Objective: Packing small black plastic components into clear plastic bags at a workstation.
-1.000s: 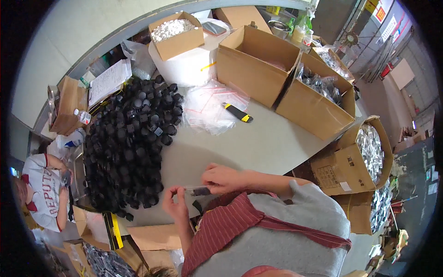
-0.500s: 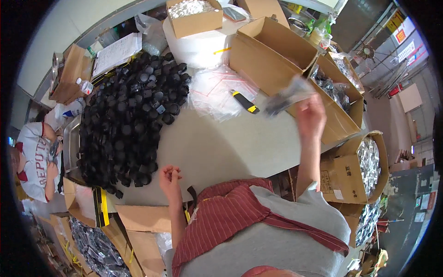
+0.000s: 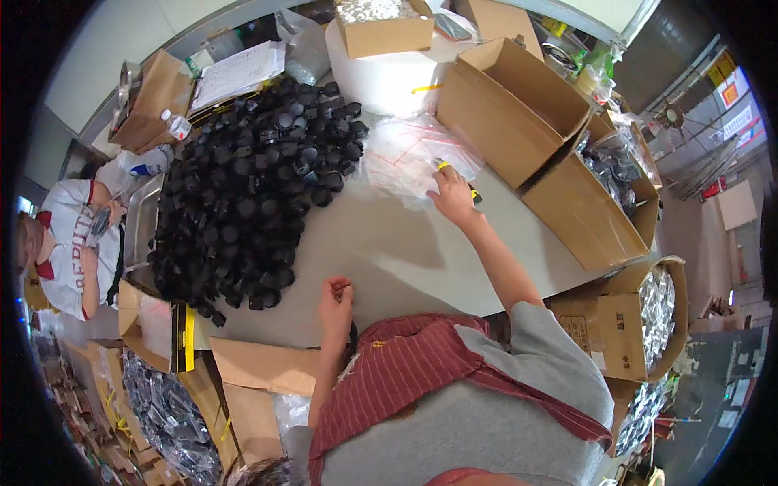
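My right hand (image 3: pixel 450 193) reaches over the table with its fingers stretched out. It lies at the edge of a loose heap of clear zip bags (image 3: pixel 397 158), partly over a black-and-yellow utility knife (image 3: pixel 476 196). No item shows in its grasp. Near the front edge of the table, my left hand (image 3: pixel 335 298) is held with its fingers curled in, and I see nothing in them. A large pile of small black round-capped plastic parts (image 3: pixel 251 194) covers the table's left side.
Open cardboard boxes (image 3: pixel 506 121) stand along the right, one with dark bagged pieces (image 3: pixel 614 180). A white drum (image 3: pixel 381 77) stands at the back beneath a small carton (image 3: pixel 385 36). A metal tray (image 3: pixel 146 212) adjoins the pile; another person (image 3: pixel 73 251) works at far left.
My right hand has left the boxes on the right and come left to the zip bags. The clear bag with dark contents it held is gone from it. My left fingers have curled tighter.
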Demonstrator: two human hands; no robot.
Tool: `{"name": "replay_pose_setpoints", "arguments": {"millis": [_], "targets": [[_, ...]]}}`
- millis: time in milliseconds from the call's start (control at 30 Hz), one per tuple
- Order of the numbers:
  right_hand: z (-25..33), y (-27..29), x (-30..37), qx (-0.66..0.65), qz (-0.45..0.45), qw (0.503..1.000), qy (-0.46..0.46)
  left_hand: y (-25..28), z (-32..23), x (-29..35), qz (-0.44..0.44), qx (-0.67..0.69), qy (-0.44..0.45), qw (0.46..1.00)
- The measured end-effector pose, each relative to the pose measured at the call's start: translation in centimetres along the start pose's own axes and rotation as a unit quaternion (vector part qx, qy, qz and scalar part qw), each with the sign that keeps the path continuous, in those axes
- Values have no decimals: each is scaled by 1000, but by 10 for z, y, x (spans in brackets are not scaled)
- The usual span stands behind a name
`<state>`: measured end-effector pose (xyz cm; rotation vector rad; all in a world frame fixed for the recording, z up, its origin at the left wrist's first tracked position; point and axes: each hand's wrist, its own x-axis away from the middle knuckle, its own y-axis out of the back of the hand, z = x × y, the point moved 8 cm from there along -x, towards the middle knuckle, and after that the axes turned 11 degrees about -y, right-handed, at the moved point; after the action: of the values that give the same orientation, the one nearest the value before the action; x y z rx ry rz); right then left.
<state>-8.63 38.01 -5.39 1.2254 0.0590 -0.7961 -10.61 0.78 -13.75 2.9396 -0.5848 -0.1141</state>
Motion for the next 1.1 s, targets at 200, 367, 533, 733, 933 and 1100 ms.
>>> {"name": "replay_pose_setpoints", "arguments": {"millis": [200,367,533,733,933,1100], "targets": [[-19,14,-4,-172,-33,981,-86,-7,-1,8,30,-8,14,999],[60,47,37,-297,-9,955,-1,-46,-26,-12,48,179,121,975],[147,17,122,-306,246,913,113,-88,-19,-45,115,330,169,922],[147,29,93,-337,250,903,89,-66,-56,-48,143,251,112,951],[121,3,70,-445,447,767,-122,-47,-83,-30,276,203,86,935],[129,-1,80,-421,559,700,-144,-15,-79,-24,275,186,123,935]]}}
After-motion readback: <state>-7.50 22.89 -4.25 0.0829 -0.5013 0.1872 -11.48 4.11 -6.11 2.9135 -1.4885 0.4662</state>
